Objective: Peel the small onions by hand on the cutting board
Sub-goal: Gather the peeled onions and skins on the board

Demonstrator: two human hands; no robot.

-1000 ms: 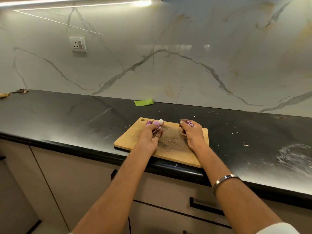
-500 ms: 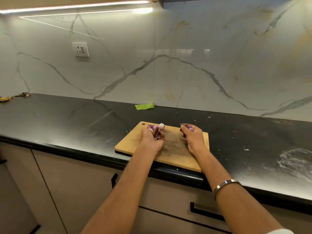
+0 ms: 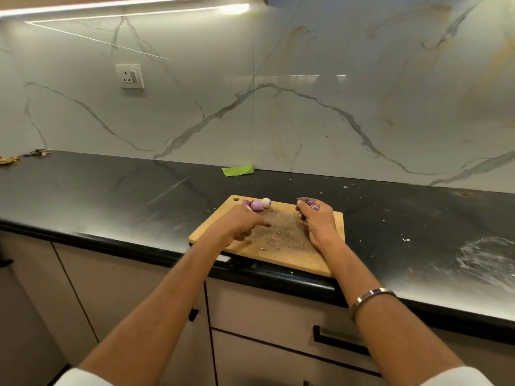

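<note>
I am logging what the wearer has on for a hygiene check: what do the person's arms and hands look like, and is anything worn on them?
Both forearms are bare up to white sleeves seen at the bottom edge. The right wrist carries a plain silver metal bangle. No gloves, watch or rings show on the left hand or the right hand, though the fingers are too small to be sure.

Cutting board (image 3: 278, 254) lies on the counter (image 3: 111, 196) before me, its near edge at the counter's front lip; a cluster of small onions (image 3: 257, 204) sits at the board's far left corner, just beyond my left hand (image 3: 239, 225), which is over the board's left half. My right hand (image 3: 316, 218) is over the board's right half, fingers curled round more onions (image 3: 312, 204). Behind the board, against the backsplash (image 3: 334, 107), lies a scrap of tape (image 3: 237, 170); a wall socket (image 3: 130, 76) is mounted up to the left, and drawers (image 3: 278, 316) sit below the counter.
</note>
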